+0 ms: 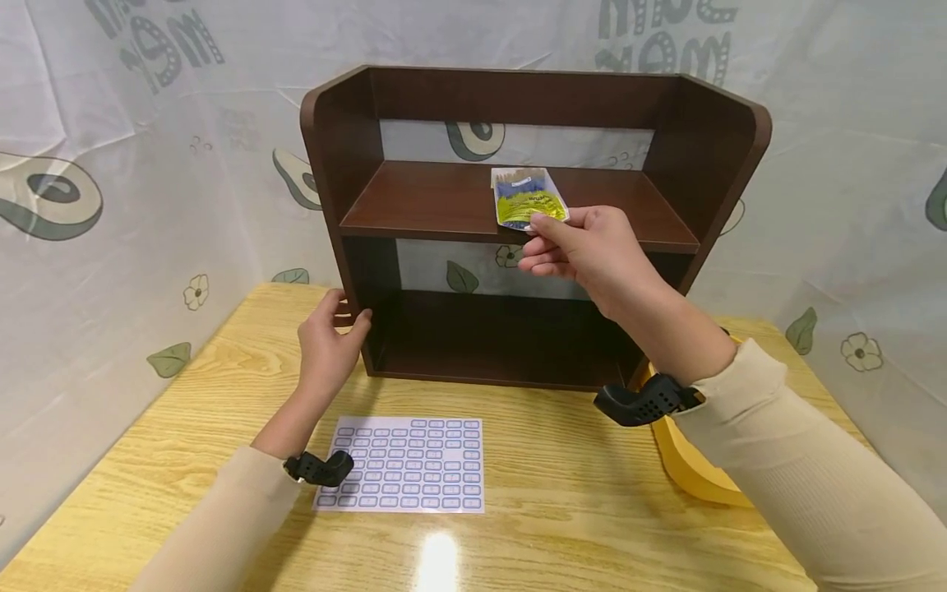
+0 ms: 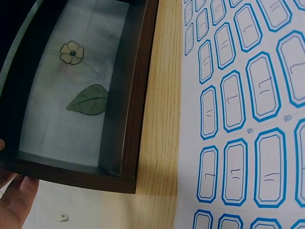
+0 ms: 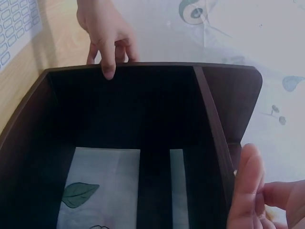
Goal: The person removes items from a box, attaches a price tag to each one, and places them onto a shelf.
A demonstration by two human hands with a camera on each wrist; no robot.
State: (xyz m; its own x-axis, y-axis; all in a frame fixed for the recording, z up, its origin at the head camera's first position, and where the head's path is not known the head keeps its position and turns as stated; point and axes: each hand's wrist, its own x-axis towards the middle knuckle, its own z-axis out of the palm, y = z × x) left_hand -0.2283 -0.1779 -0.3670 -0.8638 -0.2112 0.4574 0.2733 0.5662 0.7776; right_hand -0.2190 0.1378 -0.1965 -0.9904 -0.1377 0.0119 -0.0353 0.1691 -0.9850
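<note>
Yellow-and-blue packet (image 1: pixel 527 196) juts forward-left from your pinching right grip (image 1: pixel 595 249) at upper shelf (image 1: pixel 422 197); your left grip (image 1: pixel 325 345) clasps side panel (image 1: pixel 344 148).

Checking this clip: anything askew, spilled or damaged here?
Nothing looks spilled or damaged. One oddity: in the head view, the label sheet has blank spots at top left and near its right edge, perhaps from peeling, that break its regular grid.

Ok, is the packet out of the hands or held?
Held: the right hand pinches the packet by its near edge, thumb on top.
</note>
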